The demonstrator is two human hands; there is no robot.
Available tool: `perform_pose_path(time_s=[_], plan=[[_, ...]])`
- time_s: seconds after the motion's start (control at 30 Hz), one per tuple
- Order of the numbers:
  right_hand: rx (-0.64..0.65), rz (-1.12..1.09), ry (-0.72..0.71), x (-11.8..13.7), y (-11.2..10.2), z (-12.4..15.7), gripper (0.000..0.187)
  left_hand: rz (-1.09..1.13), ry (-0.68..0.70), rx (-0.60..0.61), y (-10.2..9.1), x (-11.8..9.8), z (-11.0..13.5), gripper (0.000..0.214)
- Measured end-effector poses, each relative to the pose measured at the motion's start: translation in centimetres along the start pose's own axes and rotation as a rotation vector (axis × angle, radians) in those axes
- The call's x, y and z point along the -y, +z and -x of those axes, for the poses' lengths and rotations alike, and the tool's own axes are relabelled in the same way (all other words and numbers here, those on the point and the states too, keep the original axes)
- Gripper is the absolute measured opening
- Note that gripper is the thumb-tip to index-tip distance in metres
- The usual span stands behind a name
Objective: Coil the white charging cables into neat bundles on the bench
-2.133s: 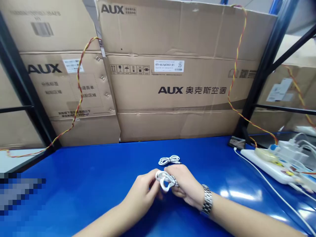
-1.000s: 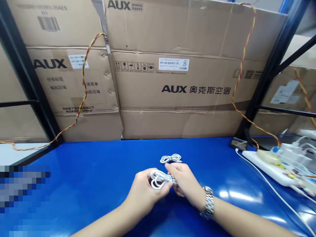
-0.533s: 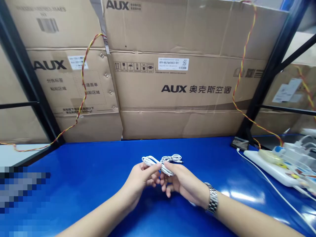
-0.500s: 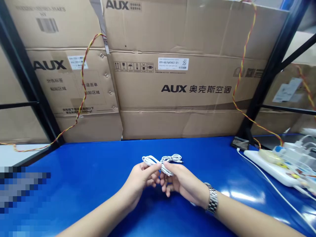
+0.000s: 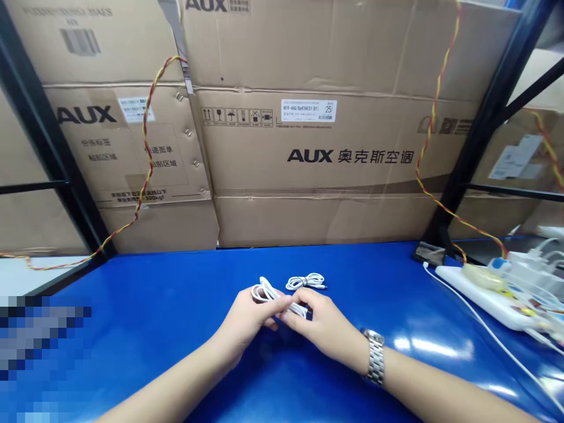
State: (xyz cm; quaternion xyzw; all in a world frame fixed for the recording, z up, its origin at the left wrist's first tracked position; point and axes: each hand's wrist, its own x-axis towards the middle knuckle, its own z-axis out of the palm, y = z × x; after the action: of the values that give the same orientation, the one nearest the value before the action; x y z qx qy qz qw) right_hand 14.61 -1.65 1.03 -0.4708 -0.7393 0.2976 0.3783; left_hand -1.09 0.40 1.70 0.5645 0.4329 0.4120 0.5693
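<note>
Over the middle of the blue table (image 5: 167, 329), a white cable (image 5: 267, 289) is gathered in long loops between my two hands. My left hand (image 5: 251, 314) is closed on the loops from the left, thumb on top. From the right, my right hand (image 5: 315, 317) pinches the cable's other end, its fingers bent over the strands; a watch is on that wrist. Parts of the cable are hidden under the fingers. Just behind my right hand, a second white cable (image 5: 305, 281) lies coiled on the table, bound in the middle with a dark tie.
Large cardboard boxes (image 5: 317, 217) stand along the back edge. On the right lie a white power strip (image 5: 480, 296) with plugs, a trailing white cord (image 5: 480, 323) and a small dark object (image 5: 429, 254). Twisted red-yellow wires (image 5: 145, 158) hang by the black frame (image 5: 473, 135).
My right hand has turned over, from fingers spread beneath the cable to fingers bent over it in a pinch. The held loops have shifted slightly. The coiled cable behind stays put.
</note>
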Motion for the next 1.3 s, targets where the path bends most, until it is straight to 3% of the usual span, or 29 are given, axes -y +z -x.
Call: perform_pose_path(time_s=[0.1,0.2,0.33,0.43,0.57,0.77,1.1,1.3], plan=[[0.003,-0.056,0.019,-0.1,-0.2,-0.3,0.022,0.067,0.001,-0.022,-0.1,0.0,-0.1,0.032],[0.053,-0.283,0.118,-0.7,-0.3,-0.9,0.027,0.148,-0.012,-0.001,-0.1,-0.2,0.0,0.037],[0.092,-0.45,0.194,-1.2,-0.2,-1.5,0.033,0.079,-0.024,0.002,-0.1,-0.2,-0.2,0.04],[0.064,-0.313,0.133,-1.0,-0.3,-1.2,0.028,-0.09,0.022,-0.037,0.0,0.2,-0.4,0.039],[-0.033,0.027,-0.032,-0.5,-0.4,-0.5,0.024,-0.25,0.133,-0.058,-0.1,0.5,-0.3,0.034],[-0.082,0.323,-0.149,-0.6,-0.2,0.0,0.023,-0.376,0.128,-0.102,-0.5,0.4,0.1,0.034],[-0.117,0.725,-0.402,-0.9,0.0,0.1,0.025,-0.241,-0.044,-0.108,0.5,0.0,0.2,0.036],[-0.099,0.693,-0.369,-0.9,-0.1,0.0,0.021,-0.085,-0.123,-0.075,0.1,0.1,0.0,0.042]])
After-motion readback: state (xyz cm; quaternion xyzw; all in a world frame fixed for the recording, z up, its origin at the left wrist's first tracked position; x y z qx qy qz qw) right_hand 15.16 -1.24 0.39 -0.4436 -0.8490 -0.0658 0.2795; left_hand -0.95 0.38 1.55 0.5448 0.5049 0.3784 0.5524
